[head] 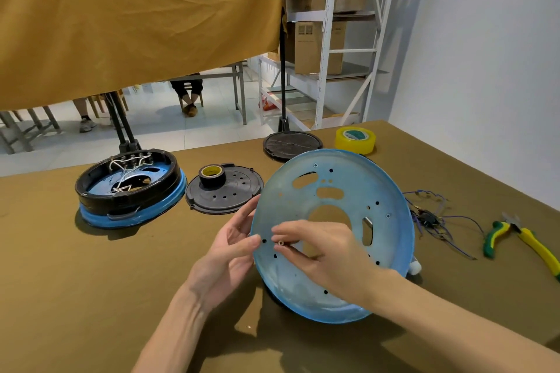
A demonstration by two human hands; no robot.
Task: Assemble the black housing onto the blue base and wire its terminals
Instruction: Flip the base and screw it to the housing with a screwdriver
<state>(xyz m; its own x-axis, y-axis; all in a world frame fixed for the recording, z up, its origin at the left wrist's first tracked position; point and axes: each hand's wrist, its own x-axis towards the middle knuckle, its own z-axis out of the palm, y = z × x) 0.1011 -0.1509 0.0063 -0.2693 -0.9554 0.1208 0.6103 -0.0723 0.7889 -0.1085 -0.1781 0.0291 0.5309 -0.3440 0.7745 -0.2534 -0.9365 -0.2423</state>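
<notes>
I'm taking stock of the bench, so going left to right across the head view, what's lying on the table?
Assembled black and blue unit → black tape roll on a black disc → tilted blue base → wire bundle → yellow-green pliers.

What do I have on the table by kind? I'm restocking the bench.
Blue bases: 2
Black housings: 1
Black discs: 2
Tape rolls: 2
Pliers: 1
Wire bundles: 1
Total: 9
</notes>
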